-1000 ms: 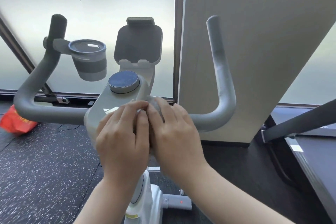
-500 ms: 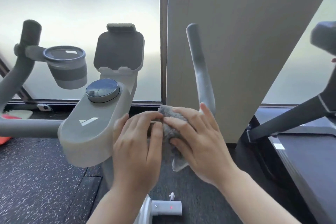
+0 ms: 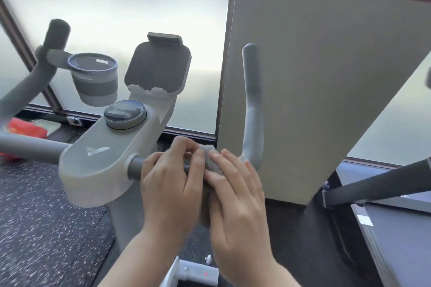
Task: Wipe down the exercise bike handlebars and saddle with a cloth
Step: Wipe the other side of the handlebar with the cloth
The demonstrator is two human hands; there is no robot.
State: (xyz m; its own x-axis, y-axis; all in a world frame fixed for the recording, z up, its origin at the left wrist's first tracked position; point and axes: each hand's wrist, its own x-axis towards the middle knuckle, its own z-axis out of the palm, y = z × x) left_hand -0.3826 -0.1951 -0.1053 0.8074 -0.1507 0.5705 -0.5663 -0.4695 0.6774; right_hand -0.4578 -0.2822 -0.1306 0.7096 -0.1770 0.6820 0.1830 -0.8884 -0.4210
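Both hands, left hand [image 3: 170, 184] and right hand [image 3: 235, 193], clasp the cloth [image 3: 211, 161] around the handlebar [image 3: 253, 109] at frame centre; best to twist while sliding outward

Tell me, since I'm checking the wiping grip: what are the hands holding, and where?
Both hands, left and right, press a grey cloth around the handlebar, on its horizontal section right of the console.

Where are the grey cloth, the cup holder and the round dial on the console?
grey cloth [image 3: 211, 160]: head view, fuzzy patch showing between the two hands.
cup holder [image 3: 96, 85]: head view, outer side wall.
round dial [image 3: 124, 113]: head view, dark top face.
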